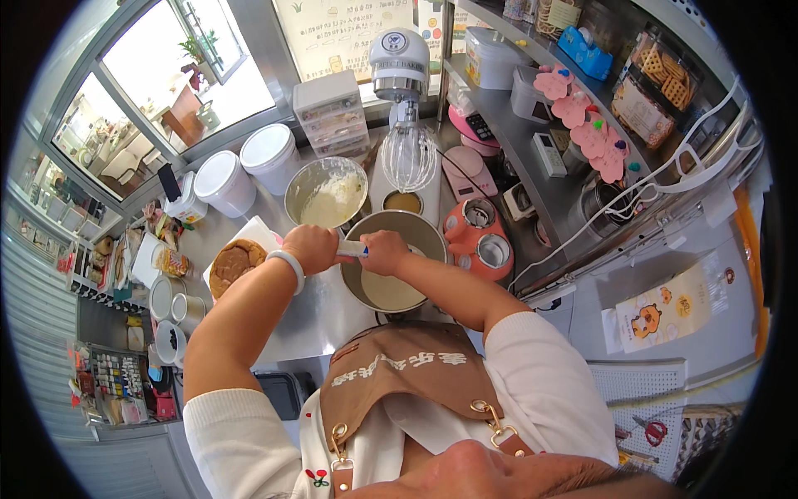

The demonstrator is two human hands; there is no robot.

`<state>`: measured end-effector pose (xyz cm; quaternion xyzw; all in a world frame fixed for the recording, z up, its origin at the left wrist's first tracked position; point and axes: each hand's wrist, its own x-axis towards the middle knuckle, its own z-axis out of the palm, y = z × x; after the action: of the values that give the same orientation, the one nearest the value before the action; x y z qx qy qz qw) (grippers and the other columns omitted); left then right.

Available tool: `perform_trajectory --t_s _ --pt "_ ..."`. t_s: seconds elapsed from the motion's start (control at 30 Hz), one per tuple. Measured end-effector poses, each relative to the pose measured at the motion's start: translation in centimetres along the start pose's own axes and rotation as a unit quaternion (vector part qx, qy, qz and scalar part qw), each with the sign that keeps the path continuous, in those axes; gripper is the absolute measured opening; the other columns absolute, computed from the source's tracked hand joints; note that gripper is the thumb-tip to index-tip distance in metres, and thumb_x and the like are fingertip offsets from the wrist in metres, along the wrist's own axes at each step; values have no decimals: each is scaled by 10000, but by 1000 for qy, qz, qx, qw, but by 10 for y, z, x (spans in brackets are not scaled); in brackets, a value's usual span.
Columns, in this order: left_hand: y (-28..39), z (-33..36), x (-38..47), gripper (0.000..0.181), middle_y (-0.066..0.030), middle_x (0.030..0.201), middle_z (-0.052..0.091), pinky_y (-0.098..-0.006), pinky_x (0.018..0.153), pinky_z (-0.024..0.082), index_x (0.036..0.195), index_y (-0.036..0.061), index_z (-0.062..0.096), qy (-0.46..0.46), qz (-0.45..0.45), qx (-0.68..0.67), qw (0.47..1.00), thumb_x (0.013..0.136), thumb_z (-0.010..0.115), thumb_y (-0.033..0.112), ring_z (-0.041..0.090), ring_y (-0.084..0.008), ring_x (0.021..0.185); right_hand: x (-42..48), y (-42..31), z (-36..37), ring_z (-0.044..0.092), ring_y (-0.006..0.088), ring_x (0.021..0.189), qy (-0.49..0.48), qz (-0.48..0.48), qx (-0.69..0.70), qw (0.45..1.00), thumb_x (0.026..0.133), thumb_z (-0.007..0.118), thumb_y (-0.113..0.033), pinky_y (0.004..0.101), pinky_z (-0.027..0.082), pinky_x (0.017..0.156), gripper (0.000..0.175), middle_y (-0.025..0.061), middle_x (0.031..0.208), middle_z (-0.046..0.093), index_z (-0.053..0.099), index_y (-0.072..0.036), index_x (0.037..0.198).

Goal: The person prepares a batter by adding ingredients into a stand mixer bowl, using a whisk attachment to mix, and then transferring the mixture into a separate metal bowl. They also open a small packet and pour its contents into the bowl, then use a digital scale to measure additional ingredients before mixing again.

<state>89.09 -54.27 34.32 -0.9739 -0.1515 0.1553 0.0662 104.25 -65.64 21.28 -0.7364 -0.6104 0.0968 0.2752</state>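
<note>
Both my hands are over a metal mixing bowl [439, 274] holding pale, smooth batter or cream [389, 292]. My left hand [312, 249], with a white bangle at the wrist, closes on one end of a slim white object [351, 249] with a blue part. My right hand [386, 252] grips the same object close by; most of it is hidden by the fingers, so its kind is unclear. Behind stands a second metal bowl [294, 198] with a whitish, lumpy mixture. To the left, a round brown sponge cake [237, 265] sits on a white sheet or board.
A white stand mixer [399, 62] with a balloon whisk [410, 159] rises behind the bowls. Lidded white buckets [225, 184] stand back left. At right are a coral appliance [479, 240], a pink scale [469, 173] and a metal shelf [517, 134] with a hanging white cable [598, 206].
</note>
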Motion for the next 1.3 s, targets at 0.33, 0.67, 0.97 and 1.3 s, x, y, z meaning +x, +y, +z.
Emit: perform_trajectory --t_s 0.33,0.67,0.97,1.3 --pt "6 -16 -12 757 -149 796 735 -425 650 596 936 -6 683 -3 -4 5 1000 921 529 735 753 -314 729 -6 20 -28 704 396 816 -62 -44 48 996 808 716 -318 505 562 729 213 169 827 716 664 -115 849" --pt "15 7 -18 774 -181 725 708 -450 665 584 869 -7 662 25 -43 -29 998 926 508 750 735 -353 700 -1 29 -13 705 378 822 -75 -83 -16 994 801 691 -319 497 560 747 208 142 811 709 647 -121 842" --pt "30 -10 -33 763 -184 749 715 -438 660 586 880 -11 666 -5 -84 -43 995 931 516 735 739 -352 718 -1 35 -25 723 371 841 -112 -92 -37 989 804 675 -364 491 579 768 227 154 855 734 693 -143 852" --pt "42 19 -26 756 -217 822 732 -474 740 588 912 -6 693 -39 -135 -77 987 926 528 731 742 -385 795 -2 48 -7 722 377 813 -156 -103 -72 980 783 682 -361 501 588 741 229 162 853 739 714 -148 862"
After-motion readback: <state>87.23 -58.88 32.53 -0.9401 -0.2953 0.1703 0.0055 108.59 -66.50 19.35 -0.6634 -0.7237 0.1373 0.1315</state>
